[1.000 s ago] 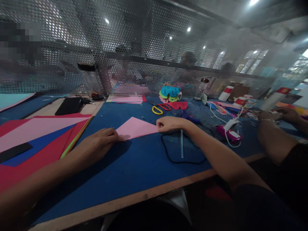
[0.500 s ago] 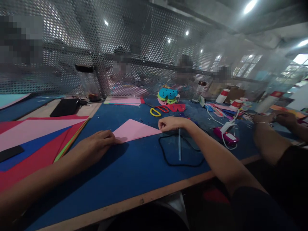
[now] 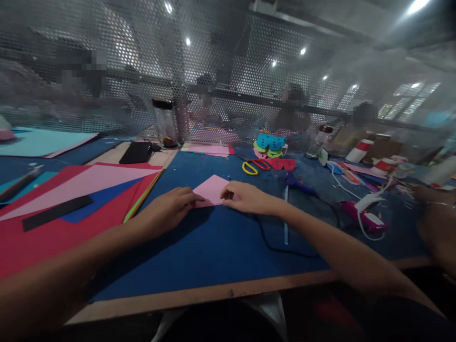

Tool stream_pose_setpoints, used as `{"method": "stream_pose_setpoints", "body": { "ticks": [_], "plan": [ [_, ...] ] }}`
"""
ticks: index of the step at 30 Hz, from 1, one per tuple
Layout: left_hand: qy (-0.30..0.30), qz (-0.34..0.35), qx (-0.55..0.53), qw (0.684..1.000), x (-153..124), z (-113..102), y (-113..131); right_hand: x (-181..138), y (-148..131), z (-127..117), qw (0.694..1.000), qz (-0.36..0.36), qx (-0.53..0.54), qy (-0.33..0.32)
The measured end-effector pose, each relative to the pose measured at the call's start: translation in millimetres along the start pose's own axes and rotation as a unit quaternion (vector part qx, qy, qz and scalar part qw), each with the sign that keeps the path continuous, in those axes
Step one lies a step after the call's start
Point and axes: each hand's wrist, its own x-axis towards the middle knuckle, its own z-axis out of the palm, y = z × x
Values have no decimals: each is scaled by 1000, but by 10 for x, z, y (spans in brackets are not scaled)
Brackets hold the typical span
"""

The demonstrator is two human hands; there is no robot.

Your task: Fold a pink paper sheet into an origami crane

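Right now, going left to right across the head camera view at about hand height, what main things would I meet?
Black strip, left hand, pink paper, right hand, blue glue gun, magenta device.

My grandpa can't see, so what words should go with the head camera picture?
A person's left hand and right hand touch a pink paper on a blue table, with colored sheets at left and a blue glue gun at right.
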Motion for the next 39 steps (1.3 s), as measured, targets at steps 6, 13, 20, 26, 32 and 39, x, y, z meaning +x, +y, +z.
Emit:
{"method": "stream_pose_setpoints", "body": {
  "ticks": [6, 13, 20, 26, 32, 39],
  "plan": [
    [14, -7, -6, 1000, -26, 22, -22, 312, -250, 147, 997, -4, -78, -8],
    [15, -63, 35, 997, -43, -42, -25, 416, -303, 317, 997, -3, -74, 21],
    [17, -79, 67, 994, -40, -81, -79, 391, -270, 362, 998, -18, -63, 22],
    [20, -66, 29, 997, -21, -33, -52, 356, -231, 283, 998, -7, -68, 5],
    [22, -90, 19, 995, -29, -51, -78, 380, -233, 367, 999, -9, -41, 17],
    [17, -114, 32, 993, -28, -44, -125, 413, -309, 470, 997, 28, -42, 59]
  ]
}}
